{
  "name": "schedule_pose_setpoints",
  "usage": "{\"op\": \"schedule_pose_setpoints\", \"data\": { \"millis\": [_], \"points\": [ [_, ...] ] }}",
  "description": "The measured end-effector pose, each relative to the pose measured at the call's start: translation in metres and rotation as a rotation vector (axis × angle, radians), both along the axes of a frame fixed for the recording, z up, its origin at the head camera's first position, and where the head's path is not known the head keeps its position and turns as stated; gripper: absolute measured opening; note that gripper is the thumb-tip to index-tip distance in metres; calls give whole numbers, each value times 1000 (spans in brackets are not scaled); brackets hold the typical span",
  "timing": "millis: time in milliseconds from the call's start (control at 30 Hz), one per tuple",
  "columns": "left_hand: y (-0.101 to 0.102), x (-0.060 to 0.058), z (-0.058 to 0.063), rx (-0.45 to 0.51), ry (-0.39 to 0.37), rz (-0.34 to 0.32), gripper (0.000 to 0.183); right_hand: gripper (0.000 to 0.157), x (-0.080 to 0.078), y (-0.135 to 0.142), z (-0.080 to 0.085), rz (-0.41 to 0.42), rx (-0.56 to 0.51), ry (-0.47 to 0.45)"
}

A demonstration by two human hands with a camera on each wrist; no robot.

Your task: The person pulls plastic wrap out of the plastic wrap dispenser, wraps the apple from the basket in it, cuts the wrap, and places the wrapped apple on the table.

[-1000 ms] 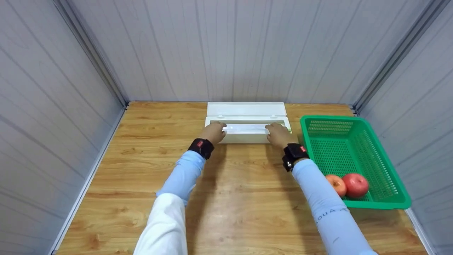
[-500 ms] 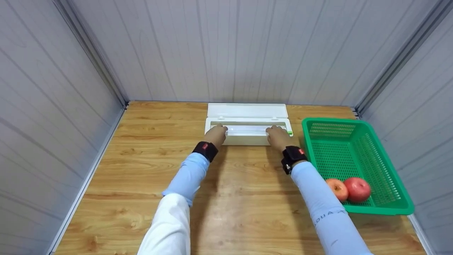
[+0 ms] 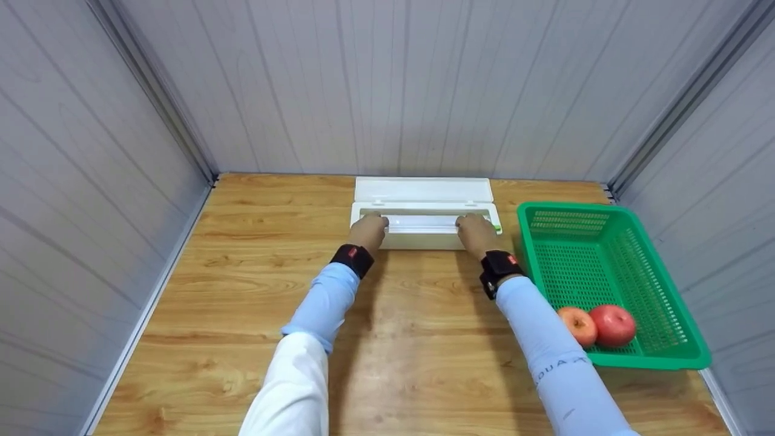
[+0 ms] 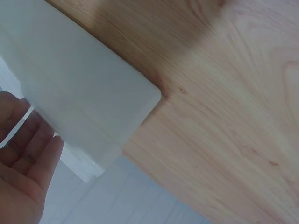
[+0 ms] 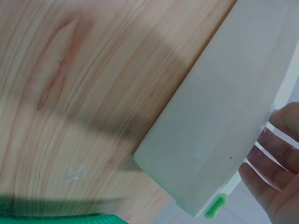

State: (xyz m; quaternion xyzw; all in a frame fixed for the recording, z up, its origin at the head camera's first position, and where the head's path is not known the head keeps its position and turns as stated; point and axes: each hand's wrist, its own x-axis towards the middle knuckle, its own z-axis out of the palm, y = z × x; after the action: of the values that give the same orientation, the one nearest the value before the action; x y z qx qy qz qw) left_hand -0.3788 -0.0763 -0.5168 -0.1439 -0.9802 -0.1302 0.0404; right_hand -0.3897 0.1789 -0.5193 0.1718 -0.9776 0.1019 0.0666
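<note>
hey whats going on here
A person is working at an open white box, the left hand near one end and the right hand near the other. Both are at what looks like clear film inside; their grip is unclear. The lid is folded back, and two apples sit in the green basket to the right.

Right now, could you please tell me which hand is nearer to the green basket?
The right hand, just left of the green basket; the left hand is farther left.

Wrist views crop both hands point(image 4: 30, 182) point(image 5: 280, 186); the right sleeve point(image 3: 560, 357) partly hides one apple point(image 3: 581, 327).
</note>
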Motion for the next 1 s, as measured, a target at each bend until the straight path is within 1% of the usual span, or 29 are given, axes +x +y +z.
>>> {"op": "schedule_pose_setpoints", "data": {
  "millis": [200,400,533,667,800,1000],
  "points": [
    [1,-2,-8,-2,61,32,14,21,-2,-1,-4,-29,-57,62],
    [4,-4,-12,-19,99,65,13,30,-4,-3,-7,-65,-61,76],
    [5,-5,-12,-21,137,83,11,26,-5,-4,-7,-59,-35,111],
    [6,-4,-13,-13,170,90,8,21,-4,-4,-6,-45,-38,137],
    [6,-3,-12,5,160,87,7,21,-3,-5,-7,-40,-22,151],
    [6,-3,-8,-2,146,81,11,23,-4,-5,-5,-43,34,158]
  ]
}}
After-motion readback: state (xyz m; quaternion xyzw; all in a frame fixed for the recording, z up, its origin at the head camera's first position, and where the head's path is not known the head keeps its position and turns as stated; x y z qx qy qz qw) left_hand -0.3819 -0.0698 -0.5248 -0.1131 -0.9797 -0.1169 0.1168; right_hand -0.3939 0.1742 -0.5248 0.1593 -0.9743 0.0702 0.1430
